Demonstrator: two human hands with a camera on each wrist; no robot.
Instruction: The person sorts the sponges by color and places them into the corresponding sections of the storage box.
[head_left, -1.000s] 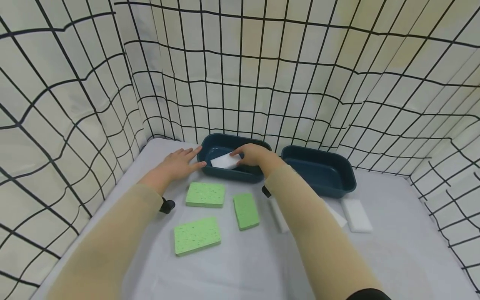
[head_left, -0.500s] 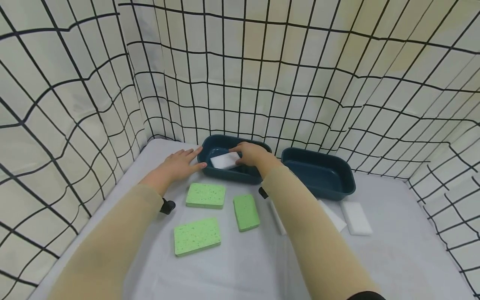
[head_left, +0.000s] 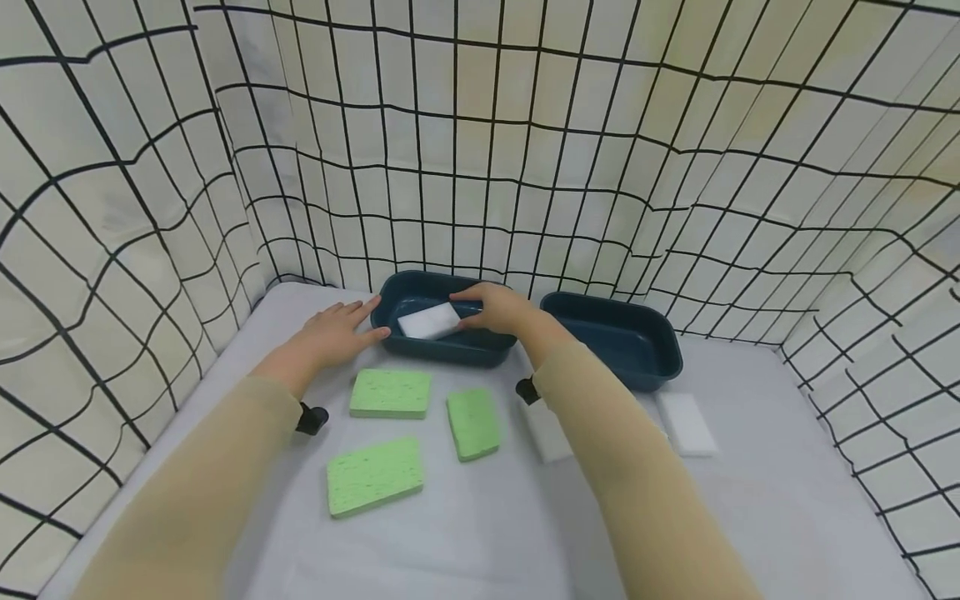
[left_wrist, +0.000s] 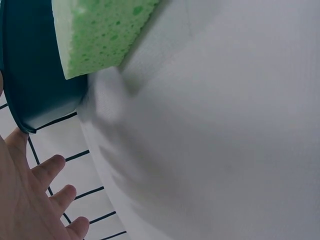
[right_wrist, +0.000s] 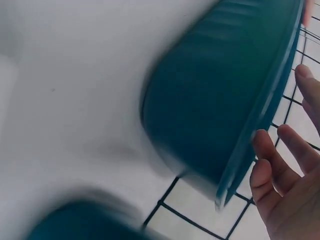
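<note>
A white sponge block [head_left: 429, 322] lies in the left dark blue tray [head_left: 442, 350]. My right hand [head_left: 498, 312] reaches into that tray, its fingers spread beside the block's right end; in the right wrist view the fingers [right_wrist: 267, 172] are loosely bent, with nothing seen between them. At the tray's left end, my left hand [head_left: 330, 335] rests straight fingers against the rim. In front lie three green sponges: one near the tray [head_left: 391, 393], one upright-turned [head_left: 473, 423] and one closest to me [head_left: 375, 477].
A second dark blue tray [head_left: 622, 342] stands to the right. White blocks lie in front of it, one [head_left: 547, 432] partly under my right forearm, another [head_left: 686, 425] farther right. A black wire grid [head_left: 457, 175] surrounds the white-covered table at the back and sides.
My right hand has drawn slightly right, away from the white block, and its fingers have spread. The block stays in the tray. The head view has shifted a little; the left hand stays put.
</note>
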